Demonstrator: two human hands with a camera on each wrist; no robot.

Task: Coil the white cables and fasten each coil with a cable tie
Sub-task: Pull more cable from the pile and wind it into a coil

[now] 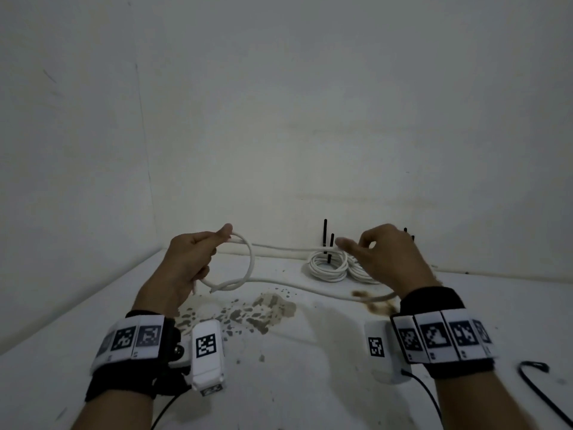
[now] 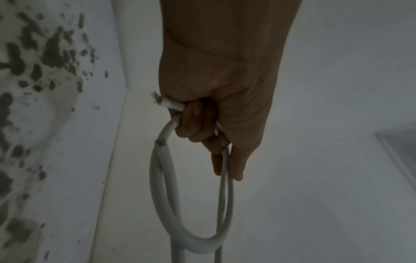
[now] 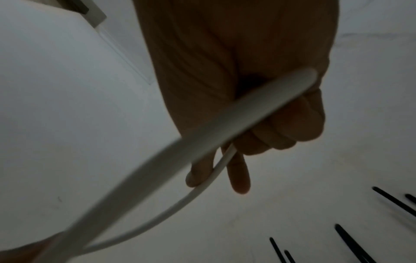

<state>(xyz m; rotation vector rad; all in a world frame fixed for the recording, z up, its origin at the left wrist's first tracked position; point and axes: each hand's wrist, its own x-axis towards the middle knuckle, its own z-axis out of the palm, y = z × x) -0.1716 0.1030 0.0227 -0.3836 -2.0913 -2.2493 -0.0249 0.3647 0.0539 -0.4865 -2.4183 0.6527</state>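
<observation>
My left hand (image 1: 198,259) grips a small loop of white cable (image 1: 249,265) above the table; the left wrist view shows the loop (image 2: 171,213) hanging from my curled fingers (image 2: 198,124), with a frayed cable end (image 2: 167,103) sticking out of the fist. From the loop the cable (image 1: 288,248) runs right to my right hand (image 1: 378,259), which holds it between thumb and fingers (image 3: 198,176); a slack part (image 1: 328,292) sags to the table. Two finished white coils (image 1: 328,265) lie at the back wall, black cable ties (image 1: 325,235) standing up from them.
The white table (image 1: 310,383) has a brown stained patch (image 1: 263,308) in the middle. Walls close in at the left and back. A black wire (image 1: 533,380) lies at the right front. More black ties (image 3: 351,243) show in the right wrist view.
</observation>
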